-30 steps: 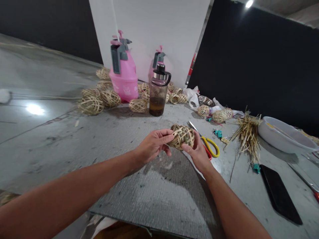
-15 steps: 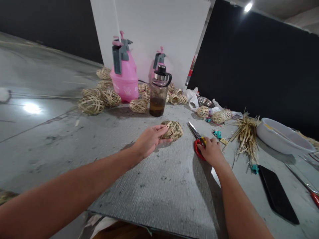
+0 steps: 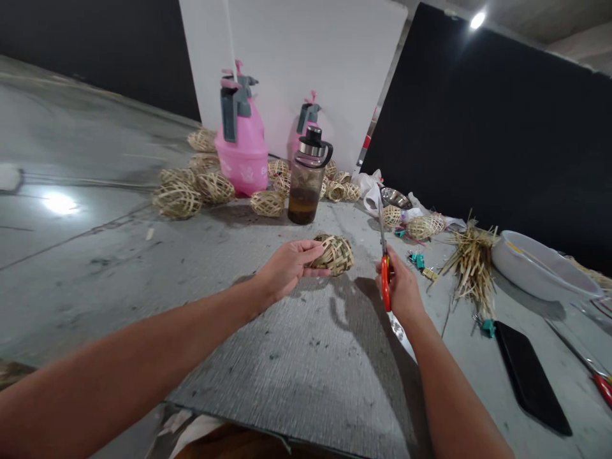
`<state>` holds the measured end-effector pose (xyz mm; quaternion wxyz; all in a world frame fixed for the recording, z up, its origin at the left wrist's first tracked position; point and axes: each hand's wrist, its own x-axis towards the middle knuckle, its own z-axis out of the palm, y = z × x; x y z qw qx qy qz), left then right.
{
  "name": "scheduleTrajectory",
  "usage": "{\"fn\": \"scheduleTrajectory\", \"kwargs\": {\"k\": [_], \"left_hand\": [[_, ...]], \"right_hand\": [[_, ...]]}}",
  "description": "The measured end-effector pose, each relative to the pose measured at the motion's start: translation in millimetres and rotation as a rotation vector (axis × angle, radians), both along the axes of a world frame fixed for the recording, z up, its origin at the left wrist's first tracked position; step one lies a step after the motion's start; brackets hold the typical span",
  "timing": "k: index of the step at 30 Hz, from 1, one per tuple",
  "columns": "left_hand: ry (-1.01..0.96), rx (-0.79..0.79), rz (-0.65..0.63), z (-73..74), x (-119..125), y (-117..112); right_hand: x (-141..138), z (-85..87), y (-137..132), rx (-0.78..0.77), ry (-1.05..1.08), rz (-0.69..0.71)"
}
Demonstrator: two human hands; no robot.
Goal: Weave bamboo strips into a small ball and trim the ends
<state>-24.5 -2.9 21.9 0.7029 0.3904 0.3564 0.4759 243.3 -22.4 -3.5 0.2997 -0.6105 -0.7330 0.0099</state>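
Note:
My left hand point(image 3: 292, 268) pinches the left end of a small woven bamboo ball point(image 3: 335, 254), oval in shape and held over the middle of the table. To its right, my right hand point(image 3: 401, 280) grips a pair of scissors point(image 3: 385, 274) with red handles. Their blades point up and away from me, held upright, and look closed. A gap of table lies between the scissors and the ball. Beyond the ball stands a clear bottle point(image 3: 305, 185) with a black lid and brown liquid inside.
Several woven balls point(image 3: 176, 199) lie around a pink spray bottle point(image 3: 243, 153) at the back left. On the right are teal binder clips point(image 3: 417, 260), a bundle of bamboo strips point(image 3: 471, 261), a white basin point(image 3: 540, 271), a black phone point(image 3: 531, 376) and another red-handled tool point(image 3: 581, 360).
My right hand has picked the scissors up off the table and turned them upright. My left hand still holds the woven ball in nearly the same place.

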Motion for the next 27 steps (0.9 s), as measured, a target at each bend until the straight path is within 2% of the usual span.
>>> {"fn": "scheduleTrajectory", "kwargs": {"k": [3,7,16,27], "left_hand": [[-0.007,-0.031,0.018,-0.2,0.1,1.4],[-0.062,-0.022,0.037,-1.8,-0.6,1.5],[0.015,-0.007,-0.063,0.5,-1.8,-1.5],[0.089,0.019,-0.107,1.0,-2.1,-3.5]], "right_hand": [[-9.4,-0.9,-4.8,0.115,0.044,0.138],[-21.6,4.1,-11.1,0.12,-0.092,0.195],[-26.6,16.0,-15.9,0.046,-0.309,0.116],[-21.2,18.4,-14.8,0.006,-0.369,0.102]]}}
